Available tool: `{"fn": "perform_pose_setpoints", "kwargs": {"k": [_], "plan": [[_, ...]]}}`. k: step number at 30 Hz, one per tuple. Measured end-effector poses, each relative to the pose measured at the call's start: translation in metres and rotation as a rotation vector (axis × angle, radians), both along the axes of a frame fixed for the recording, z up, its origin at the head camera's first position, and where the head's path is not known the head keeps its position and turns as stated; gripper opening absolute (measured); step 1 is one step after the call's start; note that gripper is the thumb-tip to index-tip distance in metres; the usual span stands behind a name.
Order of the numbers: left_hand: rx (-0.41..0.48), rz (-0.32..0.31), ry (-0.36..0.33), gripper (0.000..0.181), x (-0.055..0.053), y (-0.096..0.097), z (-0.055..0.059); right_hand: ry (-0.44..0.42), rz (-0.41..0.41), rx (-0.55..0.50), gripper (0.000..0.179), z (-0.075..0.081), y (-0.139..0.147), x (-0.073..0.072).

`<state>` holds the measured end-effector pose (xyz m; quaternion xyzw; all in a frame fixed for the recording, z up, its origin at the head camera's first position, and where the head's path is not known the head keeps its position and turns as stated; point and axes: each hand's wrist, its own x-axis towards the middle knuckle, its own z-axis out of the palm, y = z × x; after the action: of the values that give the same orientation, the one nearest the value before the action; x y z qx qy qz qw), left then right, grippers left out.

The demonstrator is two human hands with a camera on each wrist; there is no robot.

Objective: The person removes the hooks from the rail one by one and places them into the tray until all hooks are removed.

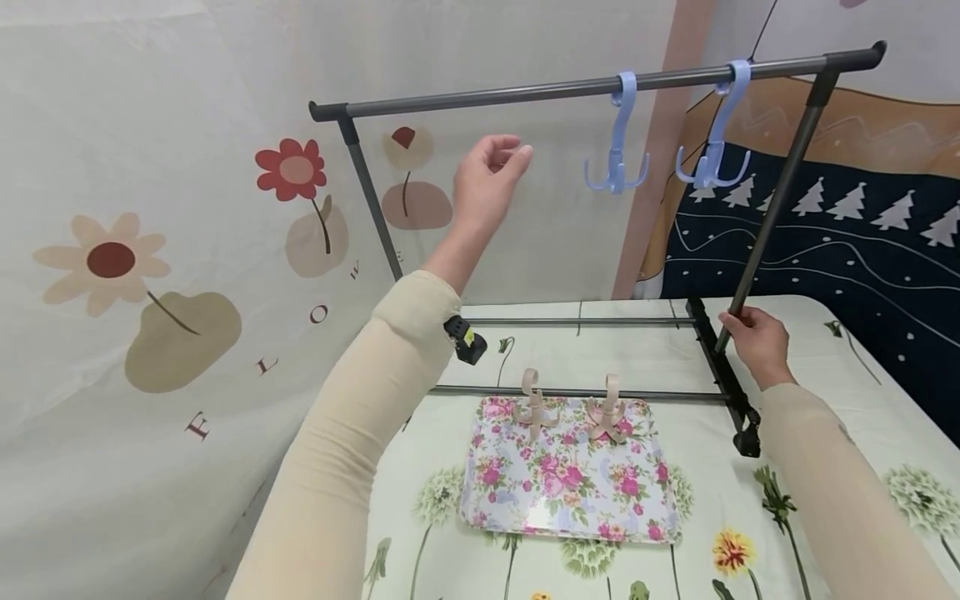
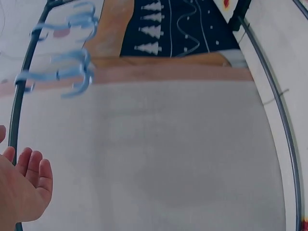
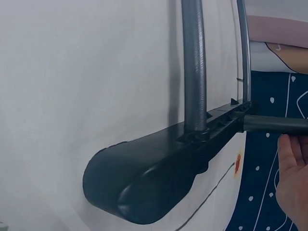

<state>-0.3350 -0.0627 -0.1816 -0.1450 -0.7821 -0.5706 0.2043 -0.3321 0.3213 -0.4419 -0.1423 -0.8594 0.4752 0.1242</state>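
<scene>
A dark metal garment rack (image 1: 495, 97) stands on the table, its top bar running across the head view. My left hand (image 1: 487, 179) is raised below that bar, fingers loosely bent and nothing in them. Near the foot of the rack's right upright (image 1: 780, 192), my right hand (image 1: 757, 340) grips the pole; the right wrist view shows this hand (image 3: 294, 178) at the pole beside the black base (image 3: 144, 178). Two blue swivel hooks (image 1: 618, 137) (image 1: 716, 133) hang from the right part of the top bar, each with upturned prongs.
On the table (image 1: 420, 533) lies a floral tray (image 1: 555, 475), with two beige hooks (image 1: 534, 408) (image 1: 609, 412) at its far edge, by the rack's lower bar (image 1: 675, 395). A flower-print curtain (image 1: 195, 83) hangs at the left and back, a dark tree-print cloth (image 1: 825, 250) at the right.
</scene>
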Motion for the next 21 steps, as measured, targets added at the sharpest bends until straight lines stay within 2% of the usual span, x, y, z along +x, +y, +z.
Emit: {"fn": "perform_pose_setpoints", "kwargs": {"k": [6,9,14,21], "plan": [[0.065,0.060,-0.020,0.033,-0.003,-0.033,-0.003,-0.003,0.033,0.055,0.057,0.005,0.001,0.007],[0.079,0.110,-0.026,0.034,-0.005,-0.047,-0.006,0.010,0.044,0.091,0.062,0.011,0.003,0.009],[0.100,0.186,-0.049,0.035,-0.008,-0.069,-0.013,0.046,0.051,0.109,0.071,0.029,0.008,0.012],[0.079,0.261,-0.078,0.037,-0.006,-0.100,-0.034,0.099,0.006,0.147,0.071,0.059,0.007,0.021]]}}
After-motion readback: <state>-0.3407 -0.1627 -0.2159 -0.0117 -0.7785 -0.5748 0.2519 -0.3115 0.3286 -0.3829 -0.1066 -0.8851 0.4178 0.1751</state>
